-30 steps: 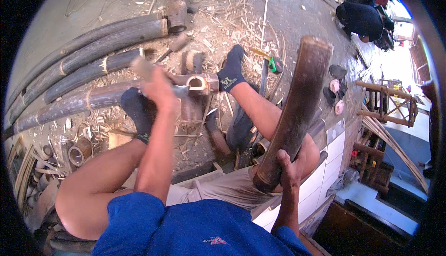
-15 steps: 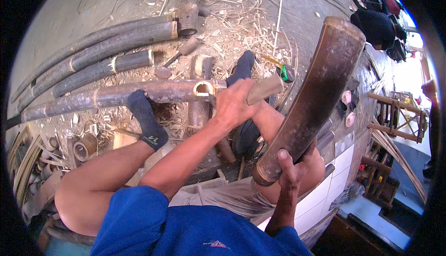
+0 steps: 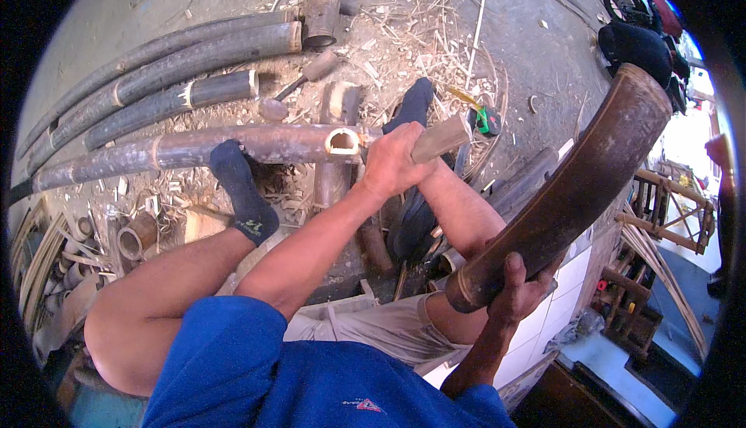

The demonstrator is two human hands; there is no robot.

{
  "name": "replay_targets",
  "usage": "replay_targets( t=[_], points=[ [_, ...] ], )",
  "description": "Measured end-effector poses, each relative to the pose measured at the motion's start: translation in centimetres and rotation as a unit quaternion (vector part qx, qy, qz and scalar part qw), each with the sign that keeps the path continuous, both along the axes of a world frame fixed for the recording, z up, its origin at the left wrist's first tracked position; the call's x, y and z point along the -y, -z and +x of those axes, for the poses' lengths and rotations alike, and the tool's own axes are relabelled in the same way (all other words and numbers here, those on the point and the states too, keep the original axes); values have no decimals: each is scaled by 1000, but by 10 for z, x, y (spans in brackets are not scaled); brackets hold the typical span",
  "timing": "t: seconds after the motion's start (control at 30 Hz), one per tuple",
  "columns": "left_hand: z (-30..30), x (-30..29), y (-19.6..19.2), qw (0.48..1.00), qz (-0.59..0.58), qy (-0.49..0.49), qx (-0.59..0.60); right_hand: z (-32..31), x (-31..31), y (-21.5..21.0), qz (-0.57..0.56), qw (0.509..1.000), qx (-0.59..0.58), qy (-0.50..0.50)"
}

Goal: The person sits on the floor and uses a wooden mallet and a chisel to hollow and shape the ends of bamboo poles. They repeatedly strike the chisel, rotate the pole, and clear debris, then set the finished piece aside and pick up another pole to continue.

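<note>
Clasping the thick bamboo length point(image 3: 566, 192) near its lower end, the right hand point(image 3: 519, 292) has its thumb on top, other fingers mostly hidden; from them the long axis slants up and rightward, and a firm hold should keep it steady. Farther off, the left hand point(image 3: 393, 164) curls its fingers round a wooden handle point(image 3: 443, 139), with the holed bamboo pole point(image 3: 284, 143) stretching leftward beyond them.
</note>
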State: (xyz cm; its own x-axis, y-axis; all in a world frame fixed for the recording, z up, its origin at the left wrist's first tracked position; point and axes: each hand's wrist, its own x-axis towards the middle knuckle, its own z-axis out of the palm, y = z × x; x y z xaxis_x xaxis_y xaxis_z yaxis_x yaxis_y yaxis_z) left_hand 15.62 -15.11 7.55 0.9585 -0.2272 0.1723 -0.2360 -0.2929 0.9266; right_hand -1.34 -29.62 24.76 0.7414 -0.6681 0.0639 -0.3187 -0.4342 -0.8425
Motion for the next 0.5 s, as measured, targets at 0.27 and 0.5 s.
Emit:
replay_targets(
  t=[0.27, 0.5],
  points=[
    [2, -5, 1, 998, 18, 31, -45, 35, 1, -8, -3, 977, -147, -153],
    [3, -7, 6, 996, 36, 57, -49, 34, 21, 8, 62, 988, -79, -113]
  ],
)
